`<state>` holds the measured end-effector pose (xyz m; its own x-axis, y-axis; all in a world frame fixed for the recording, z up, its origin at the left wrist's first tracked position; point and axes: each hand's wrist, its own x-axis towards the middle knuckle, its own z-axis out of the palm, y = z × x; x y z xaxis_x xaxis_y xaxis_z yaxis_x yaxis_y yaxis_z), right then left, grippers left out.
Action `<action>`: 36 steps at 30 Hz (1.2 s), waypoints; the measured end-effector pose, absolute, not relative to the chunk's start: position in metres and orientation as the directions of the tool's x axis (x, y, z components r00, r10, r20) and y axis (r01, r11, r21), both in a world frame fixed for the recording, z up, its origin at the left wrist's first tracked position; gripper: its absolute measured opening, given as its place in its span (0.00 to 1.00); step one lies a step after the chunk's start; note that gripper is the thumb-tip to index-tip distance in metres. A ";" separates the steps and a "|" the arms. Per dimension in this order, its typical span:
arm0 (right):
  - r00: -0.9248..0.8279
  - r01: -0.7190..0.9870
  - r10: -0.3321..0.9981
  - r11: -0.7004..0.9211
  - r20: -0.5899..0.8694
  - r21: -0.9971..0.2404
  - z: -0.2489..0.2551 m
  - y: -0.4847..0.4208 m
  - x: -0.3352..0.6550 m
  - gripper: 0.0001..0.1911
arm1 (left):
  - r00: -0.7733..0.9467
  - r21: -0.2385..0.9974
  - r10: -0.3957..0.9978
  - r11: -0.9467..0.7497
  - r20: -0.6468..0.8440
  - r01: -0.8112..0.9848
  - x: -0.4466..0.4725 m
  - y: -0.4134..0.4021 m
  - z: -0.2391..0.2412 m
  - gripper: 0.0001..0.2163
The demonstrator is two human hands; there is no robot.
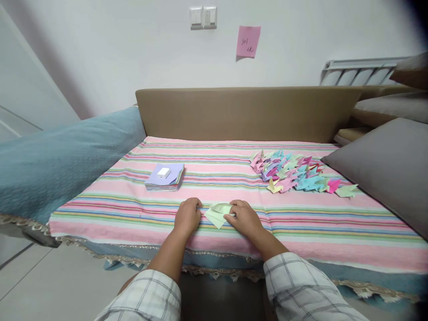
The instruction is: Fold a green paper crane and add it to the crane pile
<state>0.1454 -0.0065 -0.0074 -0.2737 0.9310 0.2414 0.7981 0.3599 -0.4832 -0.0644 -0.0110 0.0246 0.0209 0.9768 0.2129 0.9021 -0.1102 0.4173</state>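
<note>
A pale green folded paper (218, 213) lies on the striped cloth (234, 169) near its front edge. My right hand (245, 217) pinches the paper's right side with curled fingers. My left hand (187, 216) rests just left of the paper with its fingers curled under, touching the cloth; what it holds, if anything, is hidden.
A stack of coloured paper sheets (166, 177) with a small white block (163, 172) on top sits at the left. A pile of several folded paper cranes (294, 174) lies at the right. Grey cushions (391, 165) stand at the right, a blue blanket (60, 156) at the left.
</note>
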 end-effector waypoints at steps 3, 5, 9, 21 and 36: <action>-0.269 0.795 0.932 0.357 0.243 -0.490 -0.008 -0.007 0.146 0.07 | 0.006 0.381 0.903 -0.188 0.430 0.905 -0.053 -0.026 0.024 0.09; -0.268 0.793 0.932 0.358 0.245 -0.494 -0.007 -0.007 0.145 0.07 | 0.259 0.331 0.828 -0.457 0.498 0.826 -0.042 -0.041 0.018 0.10; -0.269 0.794 0.929 0.363 0.255 -0.488 -0.008 -0.007 0.144 0.07 | 0.551 0.166 0.701 -0.673 0.453 0.721 -0.023 -0.064 -0.002 0.20; -0.254 0.705 0.934 0.356 0.250 -0.613 -0.002 -0.003 0.162 0.09 | 0.583 0.116 0.746 -0.642 0.323 0.757 -0.020 -0.063 -0.013 0.25; -0.233 0.719 0.953 0.304 0.195 -0.625 -0.003 -0.003 0.160 0.10 | 0.530 0.235 0.777 -0.616 0.341 0.752 -0.019 -0.060 -0.020 0.29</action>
<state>0.1602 -0.0034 -0.0032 -0.2327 0.9527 0.1955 0.7192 0.3038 -0.6248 -0.0191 -0.0597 -0.0205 0.5296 0.7765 0.3414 0.7518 -0.6161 0.2352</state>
